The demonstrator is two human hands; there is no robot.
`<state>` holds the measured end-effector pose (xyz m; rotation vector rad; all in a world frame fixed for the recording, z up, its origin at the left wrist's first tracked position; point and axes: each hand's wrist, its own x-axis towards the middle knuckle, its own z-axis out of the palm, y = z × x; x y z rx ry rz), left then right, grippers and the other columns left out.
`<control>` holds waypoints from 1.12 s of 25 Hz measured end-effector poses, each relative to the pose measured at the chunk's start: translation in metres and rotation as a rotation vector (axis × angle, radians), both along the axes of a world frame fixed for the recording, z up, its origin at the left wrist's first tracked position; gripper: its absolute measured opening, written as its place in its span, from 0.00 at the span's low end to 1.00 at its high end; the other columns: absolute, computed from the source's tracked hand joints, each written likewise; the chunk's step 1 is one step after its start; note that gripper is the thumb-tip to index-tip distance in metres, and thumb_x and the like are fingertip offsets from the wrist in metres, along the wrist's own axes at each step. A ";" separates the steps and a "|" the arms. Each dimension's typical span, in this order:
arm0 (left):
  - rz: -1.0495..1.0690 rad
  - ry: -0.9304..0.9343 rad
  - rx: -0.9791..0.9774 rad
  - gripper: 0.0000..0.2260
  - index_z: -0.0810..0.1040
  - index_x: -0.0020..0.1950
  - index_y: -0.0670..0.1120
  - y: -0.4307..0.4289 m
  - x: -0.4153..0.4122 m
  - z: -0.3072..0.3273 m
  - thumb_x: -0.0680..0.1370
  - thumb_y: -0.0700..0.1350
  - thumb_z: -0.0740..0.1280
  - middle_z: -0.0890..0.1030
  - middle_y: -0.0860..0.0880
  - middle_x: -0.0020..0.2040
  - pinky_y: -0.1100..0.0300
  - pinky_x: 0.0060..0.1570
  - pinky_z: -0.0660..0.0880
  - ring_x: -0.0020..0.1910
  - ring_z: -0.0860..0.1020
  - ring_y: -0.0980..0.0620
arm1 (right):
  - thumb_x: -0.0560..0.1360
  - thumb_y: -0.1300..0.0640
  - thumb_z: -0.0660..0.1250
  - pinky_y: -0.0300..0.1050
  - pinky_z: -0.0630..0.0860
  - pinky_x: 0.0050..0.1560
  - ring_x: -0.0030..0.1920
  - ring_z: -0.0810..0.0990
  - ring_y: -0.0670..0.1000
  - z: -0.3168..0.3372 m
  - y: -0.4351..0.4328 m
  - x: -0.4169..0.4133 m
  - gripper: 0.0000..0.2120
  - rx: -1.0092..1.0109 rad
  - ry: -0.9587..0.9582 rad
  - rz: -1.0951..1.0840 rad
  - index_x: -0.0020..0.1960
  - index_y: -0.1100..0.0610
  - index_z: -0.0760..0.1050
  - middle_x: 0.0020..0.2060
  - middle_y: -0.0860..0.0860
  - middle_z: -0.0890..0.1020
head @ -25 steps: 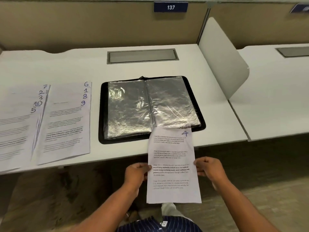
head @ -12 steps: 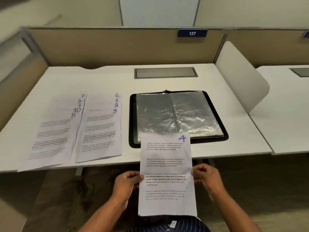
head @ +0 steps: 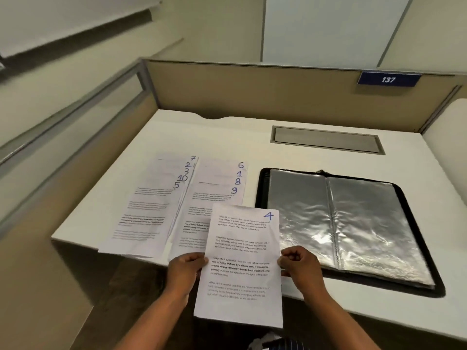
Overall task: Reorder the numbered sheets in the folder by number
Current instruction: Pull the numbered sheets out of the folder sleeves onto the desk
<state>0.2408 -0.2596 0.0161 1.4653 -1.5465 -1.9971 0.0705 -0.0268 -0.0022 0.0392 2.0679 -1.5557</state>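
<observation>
Sheet 4 [head: 240,263] is off the desk [head: 202,132], held over its near edge with the long axis running straight away from me and the number at the far right corner.

The left hand [head: 185,267] pinches the left edge and the right hand [head: 299,267], fingers curled, grips the right edge, both at mid-height.

The far left corner overlaps the fan marked 6, 1, 8, 9 [head: 217,183]. The fan marked 7, 2, 3, 10, 5 [head: 151,203] lies further left.

The open folder [head: 260,193] sits just right of the right hand. Its sleeves look empty, though glare stops me confirming it.

My judgement: if 4 joins a fan, the move goes left and away, led by the left hand.
</observation>
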 end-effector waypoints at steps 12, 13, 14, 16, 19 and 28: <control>-0.050 -0.296 -0.284 0.06 0.84 0.45 0.51 -0.115 -0.026 -0.019 0.74 0.40 0.77 0.86 0.51 0.44 0.50 0.51 0.82 0.45 0.84 0.49 | 0.72 0.64 0.74 0.51 0.83 0.41 0.35 0.85 0.51 -0.022 -0.134 -0.032 0.08 0.193 0.096 0.135 0.45 0.52 0.80 0.37 0.50 0.85; -0.084 -0.314 -0.303 0.06 0.83 0.45 0.51 -0.124 -0.027 -0.022 0.73 0.41 0.77 0.86 0.51 0.44 0.49 0.52 0.82 0.44 0.84 0.50 | 0.72 0.64 0.73 0.51 0.83 0.42 0.37 0.85 0.52 -0.023 -0.141 -0.030 0.08 0.201 0.099 0.125 0.45 0.51 0.80 0.37 0.50 0.85; -0.114 -0.324 -0.318 0.06 0.83 0.45 0.51 -0.133 -0.027 -0.026 0.73 0.41 0.77 0.86 0.51 0.43 0.48 0.53 0.82 0.44 0.84 0.50 | 0.72 0.63 0.73 0.51 0.83 0.42 0.38 0.85 0.52 -0.022 -0.146 -0.027 0.09 0.216 0.109 0.123 0.45 0.50 0.79 0.38 0.50 0.84; -0.160 -0.324 -0.319 0.07 0.83 0.46 0.50 -0.147 -0.024 -0.033 0.72 0.41 0.78 0.86 0.51 0.43 0.48 0.53 0.82 0.44 0.84 0.50 | 0.73 0.63 0.72 0.51 0.83 0.44 0.40 0.84 0.51 -0.025 -0.156 -0.022 0.09 0.262 0.142 0.116 0.45 0.49 0.79 0.39 0.48 0.84; -0.227 -0.314 -0.381 0.07 0.83 0.49 0.50 -0.157 -0.021 -0.038 0.73 0.43 0.77 0.84 0.53 0.44 0.50 0.53 0.81 0.46 0.83 0.51 | 0.75 0.62 0.70 0.45 0.80 0.42 0.43 0.83 0.50 -0.028 -0.164 -0.016 0.07 0.340 0.193 0.108 0.47 0.51 0.78 0.42 0.46 0.83; -0.972 -0.289 -1.256 0.33 0.55 0.83 0.54 -0.176 -0.001 -0.084 0.80 0.66 0.57 0.50 0.50 0.83 0.48 0.77 0.48 0.82 0.48 0.50 | 0.83 0.38 0.56 0.53 0.42 0.81 0.83 0.42 0.48 -0.054 -0.186 0.032 0.35 0.630 0.734 0.602 0.84 0.49 0.49 0.83 0.47 0.45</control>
